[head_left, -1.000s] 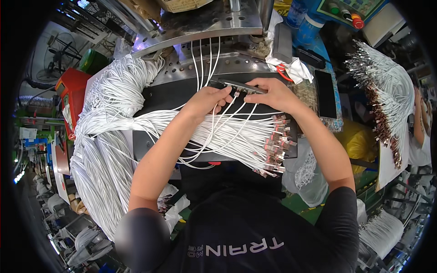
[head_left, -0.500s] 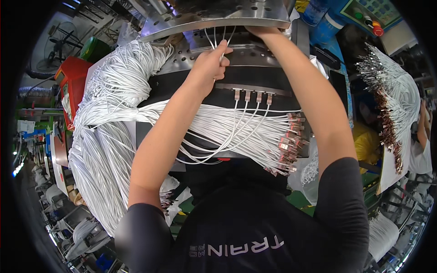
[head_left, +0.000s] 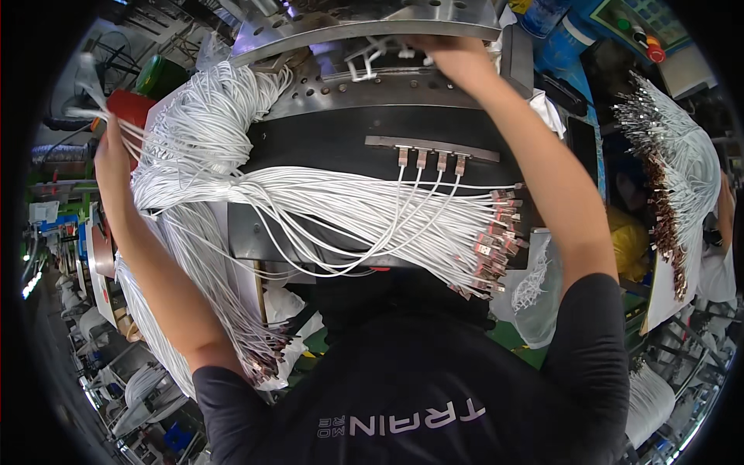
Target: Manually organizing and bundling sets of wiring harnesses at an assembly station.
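**Four silver-and-brown rectangular plugs (head_left: 442, 161) lined up along a narrow grey metal bar (head_left: 434, 149)**

In the head view, the bar lies on the black surface (head_left: 310, 139), just beyond a thick fan of round white cables (head_left: 333, 209), apart from both hands. The left hand (head_left: 112, 151), far out to the left, is closed around a few thin white strands (head_left: 85, 113), blurred at their ends. The right hand (head_left: 449, 53) reaches beneath a perforated steel plate (head_left: 364, 35); blurred white pieces (head_left: 364, 63) sit near it, but I cannot tell whether it grips any.

Tangling looks the likeliest trouble: the plugs' leads cross the fan, so a tug there could skew the bar or unseat a plug. Should the plate drop, the right hand could be pinched.
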Action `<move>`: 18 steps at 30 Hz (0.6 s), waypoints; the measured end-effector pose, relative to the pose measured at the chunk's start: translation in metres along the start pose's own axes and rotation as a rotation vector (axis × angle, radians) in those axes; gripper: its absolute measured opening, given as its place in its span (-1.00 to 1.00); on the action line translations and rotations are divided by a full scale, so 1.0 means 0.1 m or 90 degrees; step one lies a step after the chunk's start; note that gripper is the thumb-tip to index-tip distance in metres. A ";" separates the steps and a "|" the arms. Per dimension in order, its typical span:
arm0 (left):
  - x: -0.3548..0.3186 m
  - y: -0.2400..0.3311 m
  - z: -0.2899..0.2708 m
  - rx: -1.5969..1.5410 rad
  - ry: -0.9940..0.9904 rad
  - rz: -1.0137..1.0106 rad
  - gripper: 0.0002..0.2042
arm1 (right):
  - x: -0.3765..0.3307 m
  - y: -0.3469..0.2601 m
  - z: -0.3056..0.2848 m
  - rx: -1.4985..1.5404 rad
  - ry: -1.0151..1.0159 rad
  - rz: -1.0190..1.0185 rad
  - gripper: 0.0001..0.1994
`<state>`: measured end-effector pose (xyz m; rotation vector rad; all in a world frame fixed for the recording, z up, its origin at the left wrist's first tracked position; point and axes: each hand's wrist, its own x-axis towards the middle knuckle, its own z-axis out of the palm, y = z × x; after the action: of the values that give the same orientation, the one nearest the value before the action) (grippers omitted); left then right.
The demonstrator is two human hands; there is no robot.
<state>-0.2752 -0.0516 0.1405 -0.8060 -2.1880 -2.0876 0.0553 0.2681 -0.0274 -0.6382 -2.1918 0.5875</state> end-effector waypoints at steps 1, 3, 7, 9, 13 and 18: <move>0.04 -0.06 -0.20 0.402 -0.046 -0.036 -0.63 | -0.16 0.04 -0.04 -0.079 -0.039 0.020 -0.62; -0.27 -0.19 -0.24 0.674 -0.156 -0.021 -0.62 | -0.48 -0.20 -0.21 -0.165 -0.083 0.041 -0.62; -2.23 -0.23 0.89 0.336 -0.621 0.508 -0.79 | -0.99 -0.20 -0.55 -0.335 -0.052 -0.094 -0.68; -2.78 -0.20 1.10 0.304 -0.641 0.537 -0.70 | -1.11 -0.35 -0.76 0.004 -0.142 0.082 -0.73; -3.01 -0.26 1.29 0.289 -0.611 0.519 -0.73 | -1.44 -0.52 -1.03 -0.112 -0.324 0.033 -0.74; -2.89 -0.30 1.35 0.353 -0.611 0.510 -0.83 | -1.32 -0.48 -0.74 -0.069 -0.254 0.028 -0.72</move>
<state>0.0095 -0.0264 -0.0036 -2.3528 -1.9377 -0.6937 0.1768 0.1662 -0.0261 -0.6715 -2.6010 0.6676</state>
